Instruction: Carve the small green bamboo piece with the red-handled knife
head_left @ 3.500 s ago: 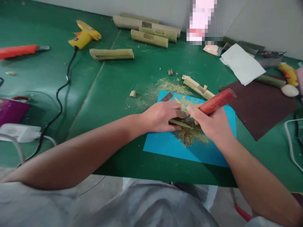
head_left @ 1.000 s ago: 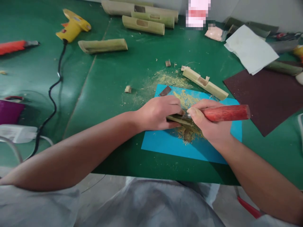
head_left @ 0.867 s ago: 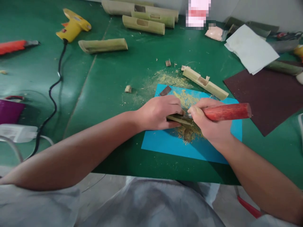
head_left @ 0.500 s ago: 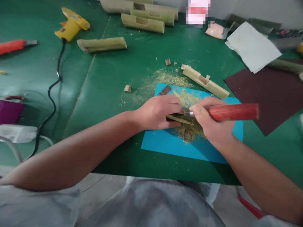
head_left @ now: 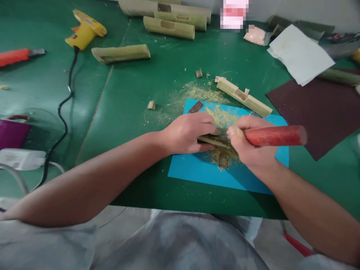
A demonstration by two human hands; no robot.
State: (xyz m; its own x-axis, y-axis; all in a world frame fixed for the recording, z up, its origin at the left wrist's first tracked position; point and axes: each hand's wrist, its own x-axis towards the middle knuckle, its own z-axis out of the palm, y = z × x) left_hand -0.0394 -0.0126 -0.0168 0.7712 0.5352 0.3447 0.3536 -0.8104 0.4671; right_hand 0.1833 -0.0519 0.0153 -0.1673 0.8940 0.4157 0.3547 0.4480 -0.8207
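Observation:
My left hand is closed around one end of a bamboo piece over a blue sheet. In my right hand is a carving tool with a thick red wooden handle, its butt pointing right. Only a sliver of its metal shows at the bamboo; the tip is hidden by my fingers. Pale shavings lie in front of and behind the bamboo. A small dark brown strip rests on the sheet's far left corner.
Behind the sheet lies a notched bamboo tube; more bamboo tubes stand along the back. A yellow glue gun and an orange-handled cutter lie left. At right are dark brown sandpaper and white paper.
The red handle has swung slightly, its butt end now a little lower and turned more toward me. My left hand and the bamboo stay almost in place.

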